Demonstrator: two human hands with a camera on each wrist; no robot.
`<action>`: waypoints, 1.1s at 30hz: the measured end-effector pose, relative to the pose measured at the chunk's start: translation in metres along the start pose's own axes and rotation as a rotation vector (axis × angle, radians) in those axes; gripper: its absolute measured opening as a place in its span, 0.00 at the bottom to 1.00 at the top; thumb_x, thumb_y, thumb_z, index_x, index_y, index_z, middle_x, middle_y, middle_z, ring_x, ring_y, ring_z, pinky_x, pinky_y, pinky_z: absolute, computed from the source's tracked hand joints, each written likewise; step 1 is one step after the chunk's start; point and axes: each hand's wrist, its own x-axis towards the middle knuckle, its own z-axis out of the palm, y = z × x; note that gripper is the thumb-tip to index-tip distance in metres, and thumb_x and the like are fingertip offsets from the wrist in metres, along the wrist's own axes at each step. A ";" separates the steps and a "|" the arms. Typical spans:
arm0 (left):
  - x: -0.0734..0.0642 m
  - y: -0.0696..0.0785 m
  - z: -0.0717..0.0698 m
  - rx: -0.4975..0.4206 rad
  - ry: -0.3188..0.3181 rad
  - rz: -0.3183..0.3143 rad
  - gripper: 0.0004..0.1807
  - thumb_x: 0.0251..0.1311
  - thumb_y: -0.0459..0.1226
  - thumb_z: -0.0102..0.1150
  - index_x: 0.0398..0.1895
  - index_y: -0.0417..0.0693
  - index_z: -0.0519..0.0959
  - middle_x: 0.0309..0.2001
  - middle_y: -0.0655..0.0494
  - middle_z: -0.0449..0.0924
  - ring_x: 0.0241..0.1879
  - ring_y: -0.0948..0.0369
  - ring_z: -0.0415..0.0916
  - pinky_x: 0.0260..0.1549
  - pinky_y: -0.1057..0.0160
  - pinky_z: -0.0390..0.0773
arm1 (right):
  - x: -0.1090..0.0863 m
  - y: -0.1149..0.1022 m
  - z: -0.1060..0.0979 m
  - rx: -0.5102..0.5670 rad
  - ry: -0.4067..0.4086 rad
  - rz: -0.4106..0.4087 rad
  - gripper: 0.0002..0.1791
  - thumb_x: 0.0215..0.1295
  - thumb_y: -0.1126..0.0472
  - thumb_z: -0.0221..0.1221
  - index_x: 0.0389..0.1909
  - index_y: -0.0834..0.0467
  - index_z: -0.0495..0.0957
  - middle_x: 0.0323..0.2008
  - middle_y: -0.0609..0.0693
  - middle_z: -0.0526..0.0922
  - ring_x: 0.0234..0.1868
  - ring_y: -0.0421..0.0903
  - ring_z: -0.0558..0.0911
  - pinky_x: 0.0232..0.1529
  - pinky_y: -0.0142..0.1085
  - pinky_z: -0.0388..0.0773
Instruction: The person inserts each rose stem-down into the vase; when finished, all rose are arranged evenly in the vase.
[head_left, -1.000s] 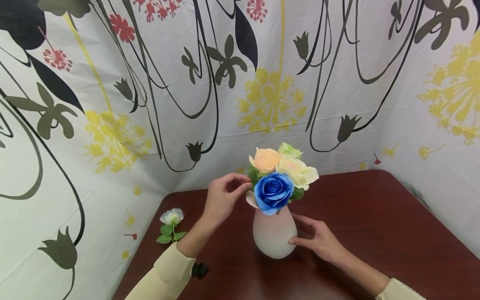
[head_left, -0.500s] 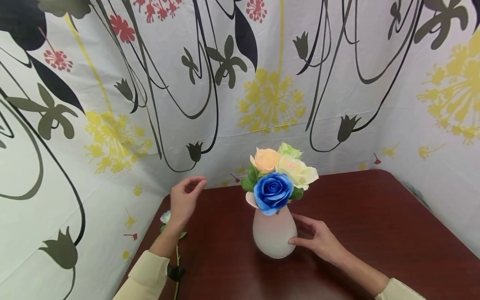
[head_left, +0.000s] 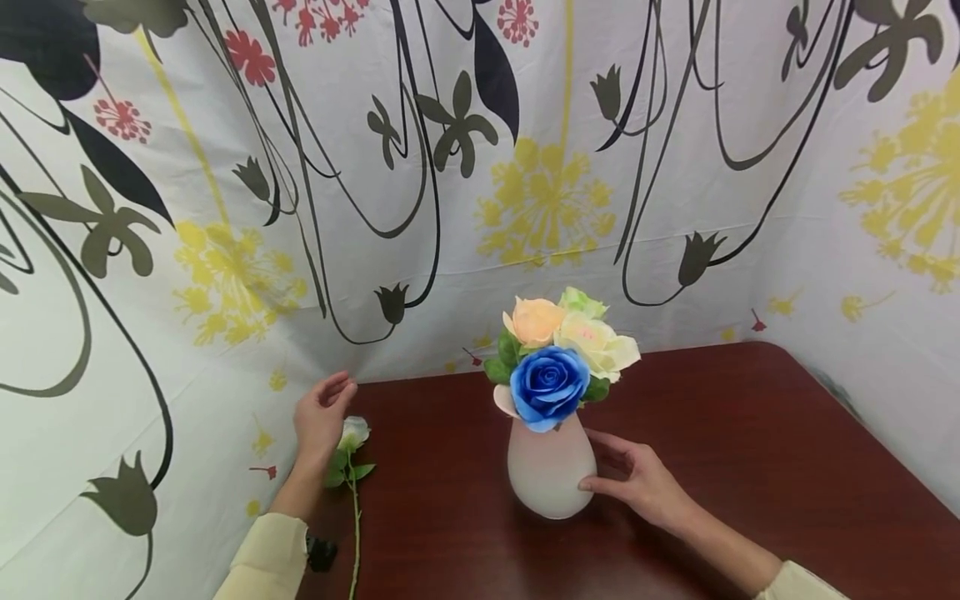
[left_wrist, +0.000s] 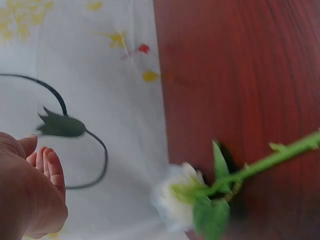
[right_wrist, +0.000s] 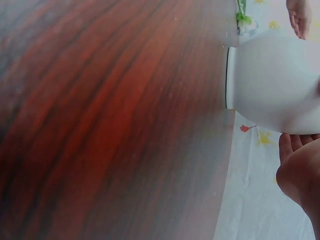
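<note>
A white frosted vase (head_left: 551, 471) stands upright on the table, holding a blue rose (head_left: 550, 387), a peach rose (head_left: 536, 321), a cream rose (head_left: 597, 343), a pale green flower (head_left: 582, 302) and leaves. My right hand (head_left: 648, 485) holds the vase's right side, thumb in front and fingers reaching behind; in the right wrist view those fingers (right_wrist: 295, 142) lie along its wall. Over the table's left side hovers my left hand (head_left: 318, 423), fingers loosely bent and holding nothing. Beside and below it lies a white rose (head_left: 354, 433) with a long green stem (left_wrist: 272, 159).
The dark red-brown table (head_left: 712, 417) has its left and back edges against a white flower-printed cloth (head_left: 450, 250). A black device (head_left: 321, 553) sits at my left wrist, near the rose's stem.
My left hand has left the leaves at the bouquet's left side and moved left, to beside the white rose. My right hand and the vase have stayed in place.
</note>
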 end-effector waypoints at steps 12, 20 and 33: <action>-0.008 -0.041 -0.027 0.163 -0.033 -0.135 0.18 0.73 0.41 0.68 0.59 0.38 0.85 0.51 0.43 0.89 0.42 0.63 0.86 0.36 0.75 0.80 | -0.001 0.001 0.001 0.004 -0.001 -0.009 0.36 0.65 0.61 0.75 0.72 0.61 0.75 0.68 0.59 0.80 0.64 0.41 0.81 0.60 0.53 0.81; -0.025 -0.069 -0.040 0.224 -0.135 -0.208 0.20 0.71 0.37 0.69 0.57 0.28 0.83 0.44 0.41 0.90 0.32 0.71 0.82 0.29 0.72 0.79 | -0.001 0.001 0.001 -0.003 -0.017 -0.002 0.36 0.66 0.60 0.74 0.73 0.61 0.74 0.68 0.58 0.80 0.66 0.53 0.80 0.61 0.52 0.81; -0.047 -0.094 -0.038 0.332 -0.205 -0.269 0.15 0.67 0.41 0.73 0.47 0.37 0.89 0.33 0.53 0.91 0.30 0.64 0.84 0.32 0.64 0.77 | 0.000 0.000 -0.001 -0.013 0.001 -0.015 0.36 0.65 0.60 0.75 0.73 0.61 0.75 0.68 0.58 0.80 0.65 0.40 0.81 0.61 0.50 0.82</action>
